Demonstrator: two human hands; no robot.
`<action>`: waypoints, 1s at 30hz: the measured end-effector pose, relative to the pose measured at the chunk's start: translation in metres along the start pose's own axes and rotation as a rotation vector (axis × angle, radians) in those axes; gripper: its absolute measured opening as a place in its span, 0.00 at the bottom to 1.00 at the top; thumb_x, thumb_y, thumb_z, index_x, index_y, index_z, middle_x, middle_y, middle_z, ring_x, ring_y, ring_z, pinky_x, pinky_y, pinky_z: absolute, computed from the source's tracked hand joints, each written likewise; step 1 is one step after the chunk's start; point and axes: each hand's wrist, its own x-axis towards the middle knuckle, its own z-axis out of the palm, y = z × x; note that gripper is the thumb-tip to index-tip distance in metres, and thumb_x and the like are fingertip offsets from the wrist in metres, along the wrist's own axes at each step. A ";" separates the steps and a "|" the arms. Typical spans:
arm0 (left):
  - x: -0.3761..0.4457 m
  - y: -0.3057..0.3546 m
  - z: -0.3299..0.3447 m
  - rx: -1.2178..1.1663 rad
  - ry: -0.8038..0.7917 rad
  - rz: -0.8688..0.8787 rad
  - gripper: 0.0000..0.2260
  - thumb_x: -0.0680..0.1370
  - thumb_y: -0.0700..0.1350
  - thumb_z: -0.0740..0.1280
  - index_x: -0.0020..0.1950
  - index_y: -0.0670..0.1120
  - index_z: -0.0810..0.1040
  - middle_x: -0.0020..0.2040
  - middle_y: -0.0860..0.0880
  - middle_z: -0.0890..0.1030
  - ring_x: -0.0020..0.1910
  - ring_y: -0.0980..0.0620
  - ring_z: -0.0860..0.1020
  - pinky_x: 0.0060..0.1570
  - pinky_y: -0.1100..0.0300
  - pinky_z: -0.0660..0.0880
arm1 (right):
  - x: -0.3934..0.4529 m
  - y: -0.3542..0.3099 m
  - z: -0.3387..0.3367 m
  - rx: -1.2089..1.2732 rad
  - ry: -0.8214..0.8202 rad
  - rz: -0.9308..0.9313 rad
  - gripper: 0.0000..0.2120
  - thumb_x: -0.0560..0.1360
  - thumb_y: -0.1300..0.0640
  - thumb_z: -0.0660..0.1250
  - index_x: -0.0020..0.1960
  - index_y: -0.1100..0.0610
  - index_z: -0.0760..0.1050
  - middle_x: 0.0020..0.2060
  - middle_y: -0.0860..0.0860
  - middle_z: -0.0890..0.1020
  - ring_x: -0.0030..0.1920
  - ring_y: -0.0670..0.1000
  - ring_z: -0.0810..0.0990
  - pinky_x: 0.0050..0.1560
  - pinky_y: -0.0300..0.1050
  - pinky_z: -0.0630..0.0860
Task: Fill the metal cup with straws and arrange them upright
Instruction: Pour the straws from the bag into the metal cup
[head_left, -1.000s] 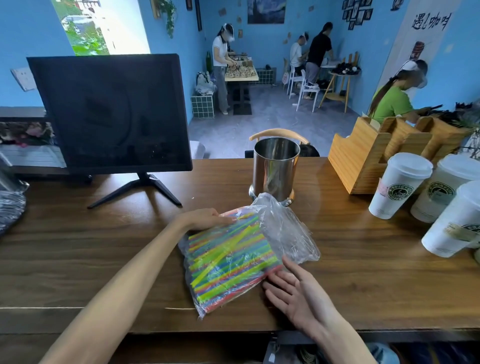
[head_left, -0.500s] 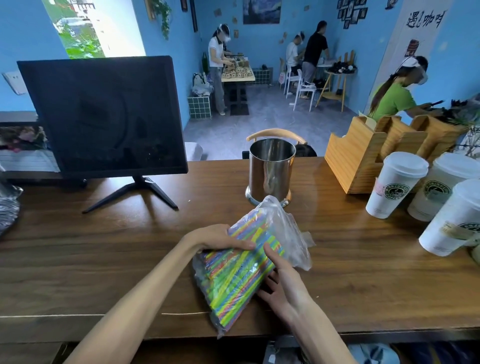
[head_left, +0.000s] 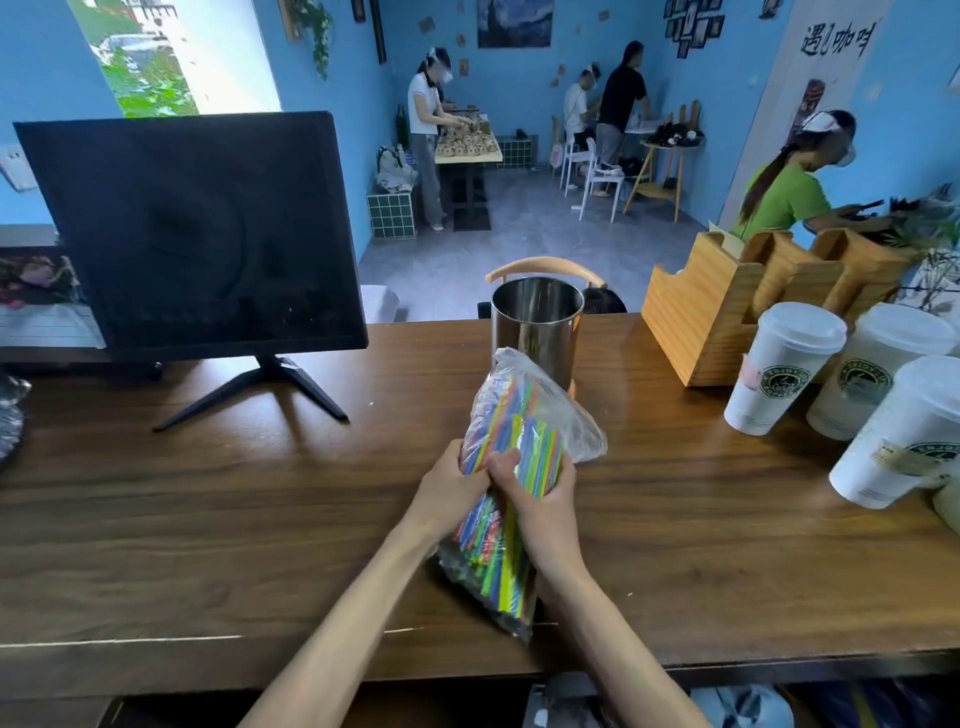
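Both wrapped round the bag of straws (head_left: 511, 499) — left hand (head_left: 448, 493) and right hand (head_left: 543, 501) side by side at mid-length. Long axis ran near to far, loose mouth pointed ahead — straight at the metal cup (head_left: 537, 328), upright just beyond, equally near either hand.

- counter (head_left: 208, 519), wood
- monitor (head_left: 192, 234) on counter, far left
- wooden organizer (head_left: 701, 322) on counter, far right
- three lidded paper cups (head_left: 784, 369) before the organizer
- chair (head_left: 545, 267) behind counter
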 end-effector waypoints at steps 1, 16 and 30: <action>-0.002 -0.001 0.004 -0.041 0.026 0.006 0.27 0.64 0.72 0.74 0.56 0.58 0.78 0.51 0.58 0.86 0.51 0.56 0.84 0.58 0.49 0.80 | 0.002 0.000 -0.002 -0.068 -0.005 -0.047 0.46 0.59 0.31 0.80 0.72 0.39 0.64 0.57 0.38 0.83 0.57 0.42 0.83 0.64 0.54 0.78; -0.019 0.016 0.044 -0.118 0.420 0.413 0.28 0.75 0.68 0.59 0.73 0.62 0.60 0.55 0.73 0.78 0.52 0.74 0.77 0.49 0.76 0.71 | 0.028 -0.008 -0.009 -0.408 0.029 -0.461 0.38 0.72 0.24 0.61 0.78 0.34 0.54 0.68 0.39 0.76 0.65 0.44 0.78 0.64 0.53 0.77; -0.017 -0.011 0.056 -0.112 0.483 0.642 0.32 0.80 0.60 0.62 0.77 0.44 0.60 0.67 0.46 0.77 0.63 0.47 0.79 0.58 0.42 0.77 | 0.025 0.015 -0.021 -0.369 0.054 -0.666 0.39 0.75 0.28 0.60 0.80 0.42 0.54 0.71 0.43 0.74 0.66 0.42 0.77 0.62 0.48 0.78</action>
